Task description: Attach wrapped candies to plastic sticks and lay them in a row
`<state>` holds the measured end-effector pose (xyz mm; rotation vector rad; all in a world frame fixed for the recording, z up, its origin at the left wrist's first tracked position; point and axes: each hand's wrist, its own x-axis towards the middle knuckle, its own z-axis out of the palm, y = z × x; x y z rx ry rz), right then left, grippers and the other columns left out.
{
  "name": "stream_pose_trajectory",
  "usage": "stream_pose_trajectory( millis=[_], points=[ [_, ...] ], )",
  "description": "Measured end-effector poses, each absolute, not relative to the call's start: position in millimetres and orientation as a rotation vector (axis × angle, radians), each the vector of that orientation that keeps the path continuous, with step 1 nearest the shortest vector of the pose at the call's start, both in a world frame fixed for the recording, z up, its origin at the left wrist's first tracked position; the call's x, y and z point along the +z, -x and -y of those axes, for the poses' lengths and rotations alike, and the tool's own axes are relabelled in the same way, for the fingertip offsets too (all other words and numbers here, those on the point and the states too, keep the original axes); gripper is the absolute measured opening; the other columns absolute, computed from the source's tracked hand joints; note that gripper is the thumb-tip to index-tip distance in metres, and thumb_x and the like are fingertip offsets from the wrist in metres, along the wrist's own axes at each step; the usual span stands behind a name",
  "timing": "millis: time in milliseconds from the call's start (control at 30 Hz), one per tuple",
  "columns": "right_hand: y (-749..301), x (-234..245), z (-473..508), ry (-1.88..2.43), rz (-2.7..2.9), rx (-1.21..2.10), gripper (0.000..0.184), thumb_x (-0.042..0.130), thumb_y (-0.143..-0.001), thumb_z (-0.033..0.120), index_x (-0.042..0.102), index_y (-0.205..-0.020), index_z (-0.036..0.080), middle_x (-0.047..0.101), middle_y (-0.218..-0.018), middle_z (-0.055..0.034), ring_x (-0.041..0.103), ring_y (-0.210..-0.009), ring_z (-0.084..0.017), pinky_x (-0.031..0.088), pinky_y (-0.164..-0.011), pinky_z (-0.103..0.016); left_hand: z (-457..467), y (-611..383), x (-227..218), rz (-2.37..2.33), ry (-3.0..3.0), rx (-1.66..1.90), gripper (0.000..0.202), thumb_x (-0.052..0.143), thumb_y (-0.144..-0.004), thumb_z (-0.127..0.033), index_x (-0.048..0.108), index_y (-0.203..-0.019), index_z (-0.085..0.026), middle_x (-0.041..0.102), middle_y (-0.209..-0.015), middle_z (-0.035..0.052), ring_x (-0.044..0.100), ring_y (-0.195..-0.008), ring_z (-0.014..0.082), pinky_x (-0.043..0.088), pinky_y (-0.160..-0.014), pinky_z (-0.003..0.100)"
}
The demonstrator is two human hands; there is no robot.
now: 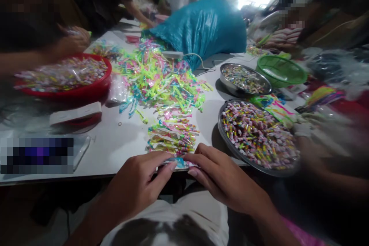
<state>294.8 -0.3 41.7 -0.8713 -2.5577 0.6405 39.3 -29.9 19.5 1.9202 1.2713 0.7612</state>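
Observation:
Close to the table's front edge, my left hand [148,178] pinches a small blue plastic piece [179,161] between thumb and fingers. My right hand [215,175] is closed on a small pink-and-white stick [190,164] that meets the blue piece end to end. Fingers partly cover both. Just beyond my hands lies a row of slim multicoloured sticks [173,136], side by side. Behind it spreads a loose heap of neon yellow, green, pink and blue plastic pieces [161,80].
To the right stand a metal bowl of colourful small sticks [259,136], a smaller metal bowl [243,78] and a green basket [282,71]. A red basin [98,82] is at left, near another person's hand [72,40]. A large blue sack [207,27] lies behind the heap.

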Motion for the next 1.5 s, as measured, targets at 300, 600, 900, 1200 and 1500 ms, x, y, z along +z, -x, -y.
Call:
stream_pose_trajectory(
  millis=[300, 600, 900, 1200, 1500],
  points=[
    [-292, 42, 0, 0.856, 2.646, 0.533, 0.035, 0.051, -0.112, 0.03, 0.056, -0.146, 0.022, 0.057, -0.107, -0.0073, 0.052, -0.093, -0.02, 0.042, -0.079, -0.033, 27, -36, 16, -1.265, -1.964, 0.642, 0.028, 0.052, -0.104, -0.039, 0.071, -0.124, -0.035, 0.077, -0.121, -0.0036, 0.072, -0.11, 0.01, 0.051, -0.092, 0.016],
    [-291, 48, 2, 0.786, 2.845, 0.618, 0.026, 0.047, -0.115, 0.031, 0.062, -0.132, 0.02, 0.06, -0.107, -0.0078, 0.055, -0.093, -0.02, 0.041, -0.078, -0.033, 25, -22, 8, -1.073, -2.064, 0.33, 0.034, 0.043, -0.107, -0.045, 0.073, -0.108, -0.028, 0.077, -0.1, 0.0004, 0.07, -0.09, 0.0134, 0.043, -0.081, 0.023],
    [-292, 20, 11, 0.806, 2.905, 0.874, 0.018, 0.046, -0.114, 0.026, 0.062, -0.12, 0.02, 0.067, -0.099, -0.005, 0.062, -0.089, -0.02, 0.04, -0.081, -0.034, 37, -34, -12, -0.995, -2.048, 0.243, 0.03, 0.042, -0.108, -0.04, 0.067, -0.101, -0.025, 0.076, -0.104, -0.0026, 0.068, -0.09, 0.0097, 0.036, -0.076, 0.022],
    [-322, -20, -19, 1.067, 2.548, 0.847, 0.022, 0.043, -0.115, 0.031, 0.06, -0.128, 0.024, 0.06, -0.119, -0.0074, 0.059, -0.107, -0.02, 0.047, -0.092, -0.033, 46, -36, -64, -1.677, -2.36, 0.752, 0.086, 0.064, -0.093, -0.06, 0.03, -0.164, -0.026, 0.047, -0.162, 0.0164, 0.044, -0.154, 0.0304, 0.037, -0.128, 0.047],
    [-281, -77, -61, 1.14, 2.345, 0.389, 0.025, 0.044, -0.113, 0.029, 0.063, -0.125, 0.017, 0.059, -0.127, -0.0147, 0.051, -0.118, -0.029, 0.048, -0.104, -0.051, 31, -84, -145, -2.146, -2.46, 0.843, 0.099, 0.062, -0.088, -0.07, 0.03, -0.162, -0.012, 0.038, -0.167, 0.0264, 0.036, -0.159, 0.0377, -0.001, -0.137, 0.064]
  ],
)
